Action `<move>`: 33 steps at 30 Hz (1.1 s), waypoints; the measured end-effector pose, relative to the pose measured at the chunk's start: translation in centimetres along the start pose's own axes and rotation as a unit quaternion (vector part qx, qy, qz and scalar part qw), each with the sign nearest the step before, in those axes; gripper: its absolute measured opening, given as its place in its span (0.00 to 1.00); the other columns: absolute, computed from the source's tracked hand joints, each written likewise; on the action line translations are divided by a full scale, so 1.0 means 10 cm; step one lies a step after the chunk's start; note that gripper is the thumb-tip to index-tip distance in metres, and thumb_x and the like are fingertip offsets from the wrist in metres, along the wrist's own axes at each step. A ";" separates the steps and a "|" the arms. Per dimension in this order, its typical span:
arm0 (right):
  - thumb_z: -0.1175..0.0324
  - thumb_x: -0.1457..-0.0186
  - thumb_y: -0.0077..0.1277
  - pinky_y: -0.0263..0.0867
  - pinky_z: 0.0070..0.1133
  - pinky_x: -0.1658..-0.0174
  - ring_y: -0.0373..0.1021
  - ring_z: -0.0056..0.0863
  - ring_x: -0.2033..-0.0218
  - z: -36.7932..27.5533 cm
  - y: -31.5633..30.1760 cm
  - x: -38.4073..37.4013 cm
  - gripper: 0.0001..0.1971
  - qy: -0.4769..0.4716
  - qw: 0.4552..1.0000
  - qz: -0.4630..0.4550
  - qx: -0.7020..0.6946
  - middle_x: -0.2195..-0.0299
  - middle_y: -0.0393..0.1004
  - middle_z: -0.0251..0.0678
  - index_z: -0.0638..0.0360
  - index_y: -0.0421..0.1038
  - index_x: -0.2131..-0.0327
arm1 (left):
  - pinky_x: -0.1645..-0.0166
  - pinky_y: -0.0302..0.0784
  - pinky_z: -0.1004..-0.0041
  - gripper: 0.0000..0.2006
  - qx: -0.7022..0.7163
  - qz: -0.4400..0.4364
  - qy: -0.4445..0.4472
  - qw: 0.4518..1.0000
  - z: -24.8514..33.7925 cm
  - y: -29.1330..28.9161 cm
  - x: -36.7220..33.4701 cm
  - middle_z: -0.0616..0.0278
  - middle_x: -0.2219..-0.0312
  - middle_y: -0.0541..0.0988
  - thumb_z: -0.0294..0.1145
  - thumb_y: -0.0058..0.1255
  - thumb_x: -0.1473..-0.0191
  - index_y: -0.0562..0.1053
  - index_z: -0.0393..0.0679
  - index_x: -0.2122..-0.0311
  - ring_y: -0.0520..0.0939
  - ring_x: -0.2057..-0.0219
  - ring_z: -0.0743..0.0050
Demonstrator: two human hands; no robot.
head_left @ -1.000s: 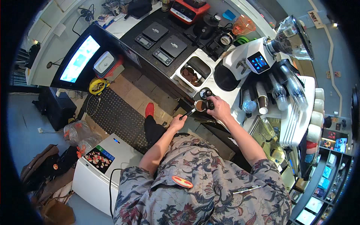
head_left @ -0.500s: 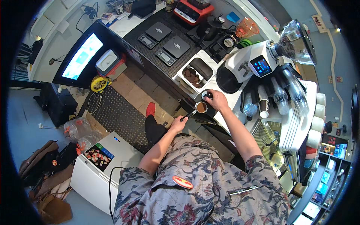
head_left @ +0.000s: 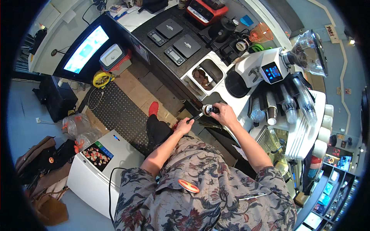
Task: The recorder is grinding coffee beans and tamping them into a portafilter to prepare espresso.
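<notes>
My left hand [head_left: 184, 126] is closed round the dark handle of a portafilter [head_left: 196, 117], held at the counter's edge. My right hand [head_left: 226, 114] grips the dark knob of a coffee tamper [head_left: 214, 110]. The tamper's metal base sits at the portafilter's basket and hides the ground coffee. Whether it stands fully level cannot be made out. Just beyond my right hand is the white coffee grinder [head_left: 252, 69] with its round black tray [head_left: 236, 82].
A knock box [head_left: 208, 65] with spent coffee is set in the counter. Behind it lie two black scales [head_left: 175, 56] and a red-based appliance [head_left: 204, 13]. Plastic cups [head_left: 288, 104] lie at the right, beside a drip grate [head_left: 266, 140]. A white fridge-like box [head_left: 86, 184] stands at the left.
My right hand has brought the tamper from beside the portafilter onto its basket, covering the brown coffee that showed before. My left hand keeps hold of the handle. The view has shifted slightly.
</notes>
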State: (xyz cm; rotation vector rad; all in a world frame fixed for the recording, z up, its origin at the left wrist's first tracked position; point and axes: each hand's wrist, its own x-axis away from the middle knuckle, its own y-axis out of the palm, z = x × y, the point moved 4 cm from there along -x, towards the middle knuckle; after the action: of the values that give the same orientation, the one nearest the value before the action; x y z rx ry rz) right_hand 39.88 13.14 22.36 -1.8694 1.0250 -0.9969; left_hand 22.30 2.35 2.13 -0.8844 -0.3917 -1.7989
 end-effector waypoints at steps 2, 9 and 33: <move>0.63 0.57 0.59 0.70 0.32 0.64 0.73 0.42 0.70 -0.05 0.05 0.01 0.18 0.016 0.999 -0.015 0.032 0.70 0.76 0.45 0.58 0.74 0.61 | 0.45 0.67 0.63 0.31 -0.016 0.046 0.021 0.999 0.05 -0.01 0.02 0.44 0.52 0.74 0.57 0.46 0.44 0.69 0.40 0.47 0.73 0.48 0.50; 0.57 0.55 0.57 0.70 0.35 0.65 0.74 0.45 0.70 -0.18 0.03 -0.09 0.19 0.043 0.991 -0.061 0.112 0.73 0.76 0.46 0.57 0.73 0.62 | 0.45 0.67 0.61 0.31 0.002 0.041 0.004 0.999 0.03 -0.01 0.03 0.44 0.51 0.74 0.58 0.45 0.44 0.68 0.41 0.47 0.73 0.48 0.49; 0.61 0.49 0.51 0.71 0.37 0.71 0.75 0.46 0.74 0.00 0.47 -0.28 0.13 0.055 0.976 -0.117 0.175 0.78 0.75 0.46 0.54 0.69 0.61 | 0.64 0.71 0.51 0.24 -0.136 0.012 0.272 0.953 0.39 -0.31 0.19 0.37 0.72 0.77 0.53 0.42 0.41 0.69 0.35 0.63 0.77 0.66 0.35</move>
State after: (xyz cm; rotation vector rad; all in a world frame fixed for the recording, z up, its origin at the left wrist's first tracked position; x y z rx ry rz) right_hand 37.46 13.82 17.52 -1.6787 0.6464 -1.3377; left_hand 20.64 4.77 6.54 -0.5329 0.2242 -2.0105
